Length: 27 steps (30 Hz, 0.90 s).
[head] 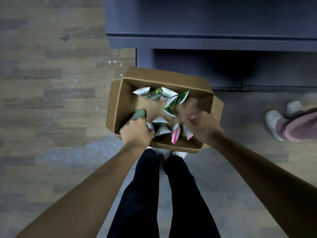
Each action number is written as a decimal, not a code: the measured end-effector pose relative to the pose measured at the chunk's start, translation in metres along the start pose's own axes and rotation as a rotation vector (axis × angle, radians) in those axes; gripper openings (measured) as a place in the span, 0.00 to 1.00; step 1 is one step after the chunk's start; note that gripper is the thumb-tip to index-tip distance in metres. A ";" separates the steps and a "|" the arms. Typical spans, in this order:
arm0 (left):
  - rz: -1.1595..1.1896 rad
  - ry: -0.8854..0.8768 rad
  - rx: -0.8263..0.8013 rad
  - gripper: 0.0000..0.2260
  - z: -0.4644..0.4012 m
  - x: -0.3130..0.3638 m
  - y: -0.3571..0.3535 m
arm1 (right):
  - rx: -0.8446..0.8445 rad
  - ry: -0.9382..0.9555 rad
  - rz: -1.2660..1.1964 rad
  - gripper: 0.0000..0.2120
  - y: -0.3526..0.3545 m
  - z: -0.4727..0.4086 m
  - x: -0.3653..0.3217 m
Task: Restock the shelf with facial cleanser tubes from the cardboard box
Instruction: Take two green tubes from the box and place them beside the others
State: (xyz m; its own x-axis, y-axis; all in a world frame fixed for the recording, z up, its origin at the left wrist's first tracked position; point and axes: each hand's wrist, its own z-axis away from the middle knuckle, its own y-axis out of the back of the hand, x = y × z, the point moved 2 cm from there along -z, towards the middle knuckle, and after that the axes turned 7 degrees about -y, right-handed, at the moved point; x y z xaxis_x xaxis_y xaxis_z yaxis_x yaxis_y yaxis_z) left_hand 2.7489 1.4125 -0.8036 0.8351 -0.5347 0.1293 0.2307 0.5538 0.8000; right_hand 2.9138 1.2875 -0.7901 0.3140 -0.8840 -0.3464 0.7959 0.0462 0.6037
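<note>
A person's left hand [135, 129] is gripping a green tube [138, 115] inside the cardboard box [118, 93] below the shelf [205, 40]; the blurred right hand [200, 125], curled, is reaching in, grip unclear.

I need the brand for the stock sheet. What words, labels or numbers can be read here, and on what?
None can be read.
White and green tubes in the cardboard box: print too small and blurred.
Pink-labelled tube: text blurred.
Green tube held in the left hand: motion-blurred.
Right hand: blurred, nothing legible near it.
</note>
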 end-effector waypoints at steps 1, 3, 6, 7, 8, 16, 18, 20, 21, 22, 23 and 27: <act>0.001 -0.015 0.017 0.14 -0.001 0.000 -0.001 | 0.008 0.011 0.008 0.17 -0.002 0.001 0.000; 0.029 -0.076 0.061 0.13 -0.002 -0.004 -0.001 | 0.029 0.051 0.053 0.16 -0.008 0.003 -0.004; -0.060 -0.246 0.029 0.12 -0.005 -0.013 -0.001 | 0.032 0.144 0.102 0.10 -0.016 0.004 -0.020; -0.111 -0.299 -0.008 0.15 -0.006 -0.017 -0.001 | 0.024 0.176 0.106 0.09 -0.019 0.004 -0.026; -0.155 -0.350 -0.050 0.17 -0.008 -0.021 -0.002 | 0.015 0.197 0.128 0.10 -0.023 0.003 -0.033; -0.327 -0.572 -0.121 0.14 -0.022 -0.015 0.001 | 0.115 0.208 0.564 0.12 -0.053 -0.008 -0.058; -0.389 -0.634 -0.107 0.13 -0.024 -0.011 0.002 | 0.132 0.211 0.614 0.10 -0.057 -0.011 -0.061; -0.451 -0.689 -0.096 0.13 -0.025 -0.010 0.000 | 0.161 0.199 0.636 0.09 -0.060 -0.012 -0.064; -0.473 -0.719 -0.098 0.13 -0.025 -0.011 -0.002 | 0.176 0.189 0.640 0.08 -0.061 -0.013 -0.064; -0.495 -0.742 -0.107 0.13 -0.026 -0.013 -0.005 | 0.189 0.178 0.644 0.08 -0.063 -0.013 -0.065; -0.514 -0.757 -0.115 0.12 -0.028 -0.015 -0.006 | 0.201 0.167 0.645 0.09 -0.065 -0.015 -0.065; -0.488 -0.719 -0.116 0.10 -0.032 -0.025 -0.003 | 0.218 0.127 0.605 0.09 -0.065 -0.015 -0.063</act>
State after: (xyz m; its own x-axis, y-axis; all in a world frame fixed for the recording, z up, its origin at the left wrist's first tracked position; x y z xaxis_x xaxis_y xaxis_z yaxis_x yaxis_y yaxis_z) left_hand 2.7435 1.4443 -0.8284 0.1215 -0.9800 0.1574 0.5624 0.1986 0.8026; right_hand 2.8502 1.3469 -0.8186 0.7425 -0.6693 0.0262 0.3408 0.4111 0.8455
